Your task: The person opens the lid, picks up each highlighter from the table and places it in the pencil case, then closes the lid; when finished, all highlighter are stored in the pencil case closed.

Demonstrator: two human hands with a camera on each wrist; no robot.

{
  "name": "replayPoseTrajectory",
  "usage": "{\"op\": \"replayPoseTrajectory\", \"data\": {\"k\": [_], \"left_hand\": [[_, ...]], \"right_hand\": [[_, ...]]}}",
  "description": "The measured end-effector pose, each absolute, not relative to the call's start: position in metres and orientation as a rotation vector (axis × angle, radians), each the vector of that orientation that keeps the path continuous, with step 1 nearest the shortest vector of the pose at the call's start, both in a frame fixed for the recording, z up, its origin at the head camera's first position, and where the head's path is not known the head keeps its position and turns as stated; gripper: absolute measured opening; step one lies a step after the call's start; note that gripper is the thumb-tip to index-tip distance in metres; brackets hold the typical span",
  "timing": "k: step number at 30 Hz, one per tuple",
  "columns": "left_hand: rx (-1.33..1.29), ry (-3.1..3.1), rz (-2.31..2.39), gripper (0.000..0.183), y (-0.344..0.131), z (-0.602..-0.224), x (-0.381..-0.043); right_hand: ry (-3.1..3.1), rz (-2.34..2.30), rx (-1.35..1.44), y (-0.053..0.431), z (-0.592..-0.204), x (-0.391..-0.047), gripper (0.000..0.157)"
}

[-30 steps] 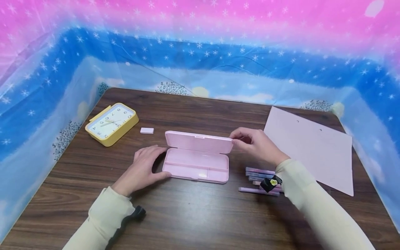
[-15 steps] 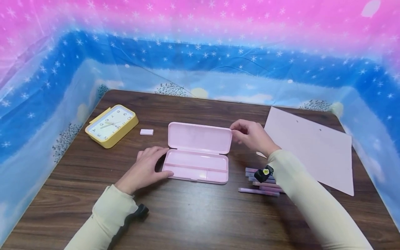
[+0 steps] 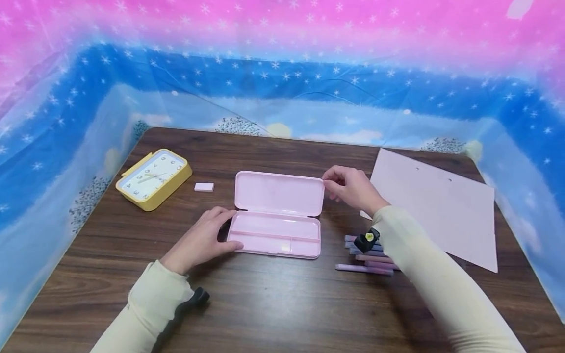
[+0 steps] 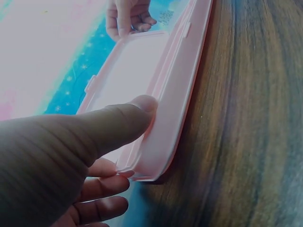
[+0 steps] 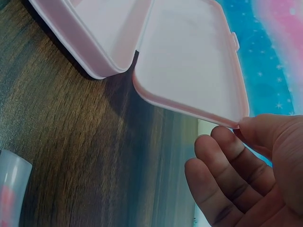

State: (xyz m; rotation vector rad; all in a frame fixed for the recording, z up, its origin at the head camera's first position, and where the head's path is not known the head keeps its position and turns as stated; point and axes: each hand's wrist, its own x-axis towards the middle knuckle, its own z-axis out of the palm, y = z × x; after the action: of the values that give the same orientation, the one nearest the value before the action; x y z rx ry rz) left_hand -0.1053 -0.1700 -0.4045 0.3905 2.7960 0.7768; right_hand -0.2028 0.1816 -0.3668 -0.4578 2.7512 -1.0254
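Note:
A pink pencil case (image 3: 273,235) lies on the wooden table with its lid (image 3: 279,193) raised and tipped back on the hinge. Its divided tray shows bare compartments. My left hand (image 3: 200,240) grips the case's left end, thumb over the front rim and fingers at the back corner; the left wrist view shows the thumb (image 4: 125,120) pressing on the rim. My right hand (image 3: 355,189) pinches the lid's upper right corner between thumb and index finger. In the right wrist view the other fingers (image 5: 227,175) of that hand are loosely bent below the corner.
Several pens (image 3: 366,260) lie in a loose group right of the case, partly under the right wrist. A pink sheet-like board (image 3: 437,211) with two holes is at the right. A white eraser (image 3: 204,187) and a yellow clock (image 3: 154,179) are at the left.
The lid has swung farther back, now standing wider open, with my right hand carrying its corner away from me. My left hand has kept its hold on the case's left end.

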Motion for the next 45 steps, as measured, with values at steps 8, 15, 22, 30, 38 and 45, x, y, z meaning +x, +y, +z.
{"op": "replayPoseTrajectory", "data": {"k": [8,15,22,30,38,45], "left_hand": [[0.384,2.785,0.755,0.080,-0.167,-0.407,-0.104],[0.403,2.794,0.748,0.080,-0.164,-0.407,-0.104],[0.426,2.816,0.736,0.079,-0.168,-0.403,-0.103],[0.423,2.813,0.729,0.079,-0.171,-0.401,-0.102],[0.442,2.804,0.736,0.078,-0.169,-0.402,-0.104],[0.440,2.799,0.746,0.077,-0.168,-0.402,-0.104]], "right_hand": [[2.764,-1.032,-0.411,0.183,-0.375,-0.205,0.014],[2.740,-1.055,-0.398,0.195,-0.367,-0.197,0.021],[2.734,-1.048,-0.466,0.225,-0.349,-0.183,0.023],[2.772,-0.946,-0.484,0.262,-0.343,-0.165,0.018],[2.799,-0.771,-0.485,0.302,-0.355,-0.140,0.017],[2.828,-0.584,-0.553,0.323,-0.369,-0.126,0.011]]}}
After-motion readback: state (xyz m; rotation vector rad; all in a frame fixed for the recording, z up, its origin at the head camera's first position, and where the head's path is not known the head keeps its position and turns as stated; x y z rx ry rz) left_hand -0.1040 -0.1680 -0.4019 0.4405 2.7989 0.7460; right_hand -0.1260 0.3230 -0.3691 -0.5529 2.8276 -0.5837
